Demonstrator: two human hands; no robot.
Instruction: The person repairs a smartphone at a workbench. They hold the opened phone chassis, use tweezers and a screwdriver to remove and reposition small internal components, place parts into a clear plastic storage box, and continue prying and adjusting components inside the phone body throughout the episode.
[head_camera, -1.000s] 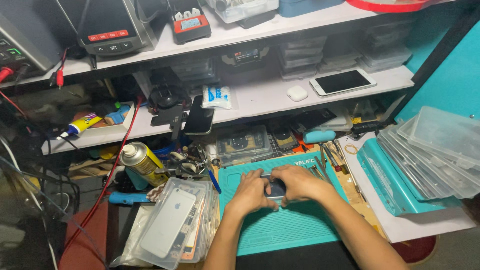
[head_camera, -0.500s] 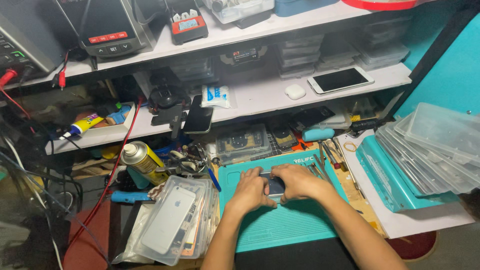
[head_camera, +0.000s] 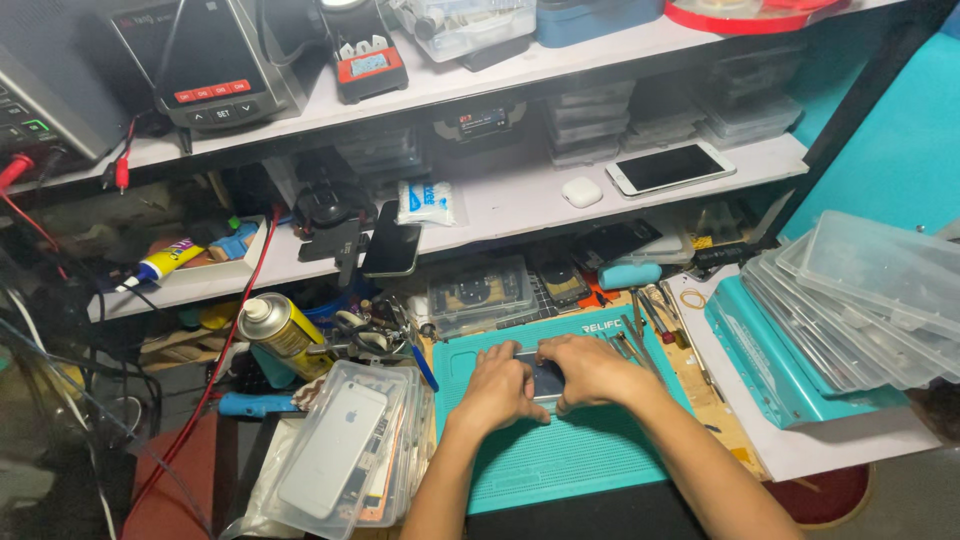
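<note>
Left hand (head_camera: 497, 385) pinches the near-left end of the small dark flat phone (head_camera: 545, 378), lying on the teal ribbed rubber work mat (head_camera: 560, 460); right hand (head_camera: 590, 368) clamps over its far-right end. Looks like pressing or prying the panel; steady, even pressure seems needed. Its long axis appears to run left-right, mostly hidden

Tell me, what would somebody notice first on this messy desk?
Most likely the two hands in the middle, the left hand and right hand pressed together over a small dark phone on a teal work mat. To the left, a yellow spray can leans above a clear plastic box holding a silver phone. On the right sits a stack of clear plastic trays.
</note>
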